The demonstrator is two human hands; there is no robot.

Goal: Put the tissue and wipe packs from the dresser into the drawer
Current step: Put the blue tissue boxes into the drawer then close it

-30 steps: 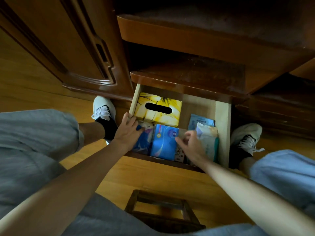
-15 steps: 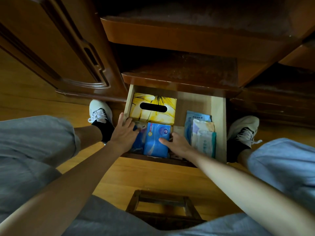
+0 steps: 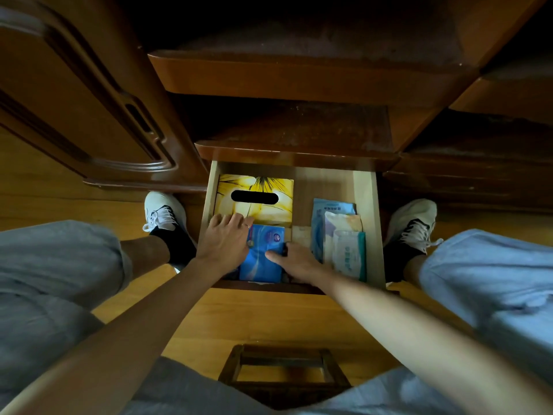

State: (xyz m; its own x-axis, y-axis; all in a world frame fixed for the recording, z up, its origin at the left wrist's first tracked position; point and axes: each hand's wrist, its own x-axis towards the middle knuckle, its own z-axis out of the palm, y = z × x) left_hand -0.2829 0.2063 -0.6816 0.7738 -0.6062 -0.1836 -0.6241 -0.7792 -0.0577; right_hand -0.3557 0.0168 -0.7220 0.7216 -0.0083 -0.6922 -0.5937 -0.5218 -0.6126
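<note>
Drawer [image 3: 363, 205]: pulled out of the dark wooden dresser [image 3: 299, 82], pale wood inside, seen from above
Yellow tissue box [image 3: 254, 197]: lies flat in the rear left corner of the drawer, dark oval slot facing up
Blue tissue pack [image 3: 263, 256]: lies in the front left part of the drawer, just in front of the yellow box, between the two hands
Wipe packs [image 3: 344, 241]: several pale blue and white packs overlap along the right side of the drawer, against its right wall
Small beige item [image 3: 300, 235]: sits between the blue pack and the wipe packs; what it is cannot be told
Left hand [image 3: 224, 242]: rests palm down over the left edge of the blue tissue pack, fingers spread and fairly straight, tips reaching the front of the yellow box; it grasps nothing
Right hand [image 3: 294, 260]: lies on the right edge of the blue tissue pack, thumb across its face, fingers bent down along its right side, gripping the pack
Person: seated, grey trousers, white shoes [image 3: 161, 209] either side of the drawer
Stool [image 3: 282, 372]: dark wooden frame on the wooden floor [image 3: 269, 319], between the knees
</note>
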